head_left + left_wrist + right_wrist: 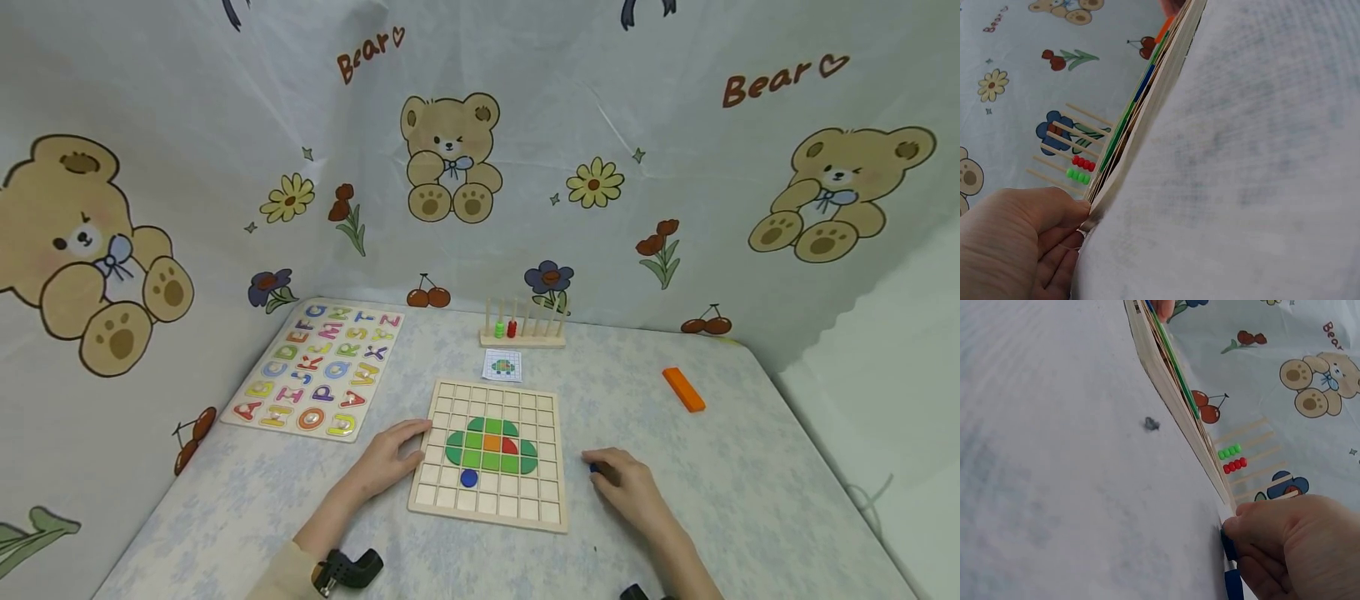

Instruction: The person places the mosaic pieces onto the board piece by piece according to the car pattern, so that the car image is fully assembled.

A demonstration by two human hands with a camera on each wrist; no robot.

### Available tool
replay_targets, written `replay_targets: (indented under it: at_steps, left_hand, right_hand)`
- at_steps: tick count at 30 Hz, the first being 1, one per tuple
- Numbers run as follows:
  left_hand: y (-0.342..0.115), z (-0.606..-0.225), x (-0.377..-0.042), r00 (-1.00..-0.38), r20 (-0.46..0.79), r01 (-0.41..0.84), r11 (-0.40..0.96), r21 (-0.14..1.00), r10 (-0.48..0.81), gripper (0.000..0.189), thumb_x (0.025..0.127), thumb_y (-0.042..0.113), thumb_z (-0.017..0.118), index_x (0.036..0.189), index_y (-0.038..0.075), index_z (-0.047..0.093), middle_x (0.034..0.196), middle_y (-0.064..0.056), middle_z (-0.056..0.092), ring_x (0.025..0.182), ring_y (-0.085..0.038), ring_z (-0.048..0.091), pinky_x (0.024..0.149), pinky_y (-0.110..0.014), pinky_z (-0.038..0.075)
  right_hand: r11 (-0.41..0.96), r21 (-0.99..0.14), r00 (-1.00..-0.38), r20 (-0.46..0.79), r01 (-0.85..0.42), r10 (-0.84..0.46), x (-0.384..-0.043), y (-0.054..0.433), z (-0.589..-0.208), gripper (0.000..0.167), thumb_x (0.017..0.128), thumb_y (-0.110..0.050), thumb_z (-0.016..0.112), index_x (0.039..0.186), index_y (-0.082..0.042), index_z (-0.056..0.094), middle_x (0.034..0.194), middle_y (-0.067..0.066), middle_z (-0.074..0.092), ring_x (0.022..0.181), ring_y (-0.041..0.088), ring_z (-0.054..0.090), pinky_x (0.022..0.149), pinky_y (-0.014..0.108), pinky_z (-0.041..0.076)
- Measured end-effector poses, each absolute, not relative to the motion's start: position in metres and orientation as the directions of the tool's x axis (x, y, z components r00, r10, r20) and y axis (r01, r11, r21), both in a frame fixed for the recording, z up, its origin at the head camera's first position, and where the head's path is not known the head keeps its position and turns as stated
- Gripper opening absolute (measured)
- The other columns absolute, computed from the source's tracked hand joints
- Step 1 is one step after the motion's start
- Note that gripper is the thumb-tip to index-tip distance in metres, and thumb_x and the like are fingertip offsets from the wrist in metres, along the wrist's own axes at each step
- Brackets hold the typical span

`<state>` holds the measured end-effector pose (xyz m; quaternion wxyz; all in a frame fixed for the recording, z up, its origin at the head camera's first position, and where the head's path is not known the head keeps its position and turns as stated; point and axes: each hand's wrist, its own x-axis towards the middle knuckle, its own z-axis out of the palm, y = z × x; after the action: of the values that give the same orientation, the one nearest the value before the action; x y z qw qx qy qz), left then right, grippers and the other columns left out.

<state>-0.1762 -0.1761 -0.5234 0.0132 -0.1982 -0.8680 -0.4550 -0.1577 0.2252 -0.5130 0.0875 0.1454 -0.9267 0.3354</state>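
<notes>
A square wooden grid board [487, 502] lies on the table, bearing a turtle-like pattern of green, orange and red pieces. A round blue piece [468, 478] sits below the pattern. My left hand [385, 457] rests at the board's left edge, thumb and index finger touching it. Right of the board, my right hand [628, 486] pinches a small blue piece [1229, 545] between thumb and fingers, low over the table. Another blue piece [1234, 585] shows under those fingers in the right wrist view; whether it is held too is unclear.
Behind the board lies a pattern card [502, 365] with a turtle on a grid. A peg rack [522, 340] with green and red beads stands farther back. An alphabet board [315, 371] lies at left, an orange bar [683, 390] at right.
</notes>
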Motion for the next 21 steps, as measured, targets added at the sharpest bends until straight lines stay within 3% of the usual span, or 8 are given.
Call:
replay_targets:
  at_steps: [7, 13, 21]
  left_hand:
    - [-0.1761, -0.5232, -0.1763, -0.92, 0.203, 0.356, 0.503, 0.787, 0.334, 0.046, 0.089, 0.009, 0.065, 0.133, 0.004, 0.053, 0.135, -0.009, 0.051, 0.129, -0.027, 0.042, 0.104, -0.045, 0.035]
    - [-0.1762, -0.5224, -0.1764, -0.919, 0.204, 0.36, 0.506, 0.784, 0.338, 0.046, 0.089, 0.01, 0.065, 0.134, 0.004, 0.053, 0.135, -0.009, 0.05, 0.129, -0.027, 0.042, 0.104, -0.045, 0.035]
    - [-0.176, -0.5203, -0.1755, -0.919, 0.205, 0.359, 0.503, 0.786, 0.336, 0.047, 0.088, 0.009, 0.065, 0.133, 0.003, 0.053, 0.135, -0.01, 0.051, 0.128, -0.028, 0.042, 0.105, -0.045, 0.035]
  right_hand:
    - [0.722, -0.612, -0.945, 0.249, -0.324, -0.212, -0.1576, 0.2308, -0.5126, 0.043, 0.076, 0.018, 0.059, 0.108, -0.008, 0.07, 0.104, -0.002, 0.066, 0.1, 0.02, 0.061, 0.083, 0.034, 0.053]
    - [0.741, -0.581, -0.938, 0.272, -0.337, -0.214, -0.1579, 0.2319, -0.512, 0.034, 0.077, 0.01, 0.068, 0.105, -0.008, 0.07, 0.102, -0.003, 0.067, 0.098, 0.019, 0.061, 0.083, 0.038, 0.052]
    - [0.739, -0.573, -0.931, 0.296, -0.354, -0.216, -0.1574, 0.2315, -0.5143, 0.029, 0.074, 0.003, 0.076, 0.099, -0.01, 0.071, 0.095, -0.008, 0.066, 0.092, 0.015, 0.06, 0.079, 0.033, 0.053]
